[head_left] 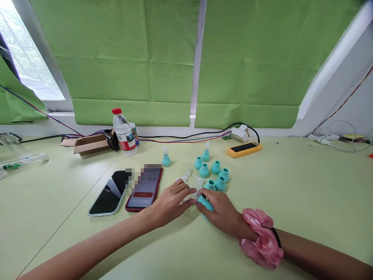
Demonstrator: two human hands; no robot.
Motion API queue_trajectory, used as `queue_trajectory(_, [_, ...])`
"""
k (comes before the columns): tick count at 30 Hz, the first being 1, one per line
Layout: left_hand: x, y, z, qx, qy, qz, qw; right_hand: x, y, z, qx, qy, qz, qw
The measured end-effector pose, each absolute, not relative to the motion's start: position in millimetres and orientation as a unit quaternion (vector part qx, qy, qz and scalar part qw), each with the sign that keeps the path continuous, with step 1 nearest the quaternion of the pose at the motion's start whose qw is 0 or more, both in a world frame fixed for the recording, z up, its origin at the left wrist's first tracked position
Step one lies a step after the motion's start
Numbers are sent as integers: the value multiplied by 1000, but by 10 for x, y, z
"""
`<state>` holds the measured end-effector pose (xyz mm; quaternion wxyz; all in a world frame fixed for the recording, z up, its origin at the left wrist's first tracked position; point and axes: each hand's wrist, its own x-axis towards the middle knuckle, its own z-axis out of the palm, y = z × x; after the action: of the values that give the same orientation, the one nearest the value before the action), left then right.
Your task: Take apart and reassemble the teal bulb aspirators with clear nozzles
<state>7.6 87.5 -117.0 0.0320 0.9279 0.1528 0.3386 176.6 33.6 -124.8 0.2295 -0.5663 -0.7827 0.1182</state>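
Observation:
My right hand [218, 208] is closed around a teal rubber bulb [205, 203], tilted with its neck to the upper left. A small clear plastic nozzle [198, 194] shows at that neck. My left hand [175, 200] meets it from the left, thumb and index fingertips at either side of the nozzle, which they partly hide. Just beyond my fingers lie loose clear nozzles [186, 175]. Several open-necked teal bulbs [216, 167] stand behind my right hand. One bulb fitted with a clear nozzle [166, 158] stands farther left, and another fitted bulb [205, 154] stands at the back.
Left of my hands lie a red-cased phone [142, 190] with a lit screen and a dark-screened phone [109, 194]. A water bottle [124, 134], an open cardboard box [91, 144], cables and a yellow power strip [244, 149] line the table's back edge. A clear tube [26, 160] lies far left.

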Motion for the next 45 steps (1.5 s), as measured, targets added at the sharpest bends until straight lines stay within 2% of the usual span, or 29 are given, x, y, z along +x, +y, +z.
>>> queue_trajectory(4, [75,870,-1202,934,132,330,-22,1752,323,-1238,-560,-785,134,226])
queue_trajectory(9, [54,816,-1235,940,63,273,-196,1746,325,-1245,-556,-786,144,228])
queue_trajectory(11, [45,815,-1249,934,40,272,-228,1745,320,-1242,-556,-786,143,227])
queue_trajectory(16, [20,849,-1233,932,20,277,-232,1743,303,-1212,-550,-790,137,234])
queue_trajectory(22, [7,861,-1129,959,61,208,-180,1751,317,-1208,-535,-801,149,225])
queue_trajectory(29, [39,844,-1189,952,81,172,-242,1751,322,-1187,-529,-803,150,231])
queue_trajectory(31, [48,838,-1205,963,135,129,-195,1751,321,-1185,-533,-801,151,226])
queue_trajectory(33, [45,834,-1183,972,194,91,-96,1749,321,-1184,-537,-802,153,212])
queue_trajectory(35, [30,835,-1124,968,231,77,66,1750,324,-1180,-536,-807,149,199])
queue_trajectory(38, [3,854,-1000,888,229,83,391,1761,334,-1168,-515,-824,134,192])
queue_trajectory(40, [-6,876,-925,809,219,101,535,1776,337,-1164,-503,-836,128,181])
queue_trajectory(42, [-6,904,-882,779,240,143,562,1789,328,-1168,-494,-843,133,168])
queue_trajectory(43, [-2,919,-881,786,263,170,533,1792,318,-1173,-487,-846,139,165])
queue_trajectory(45, [7,959,-926,828,318,217,408,1786,286,-1181,-465,-857,150,166])
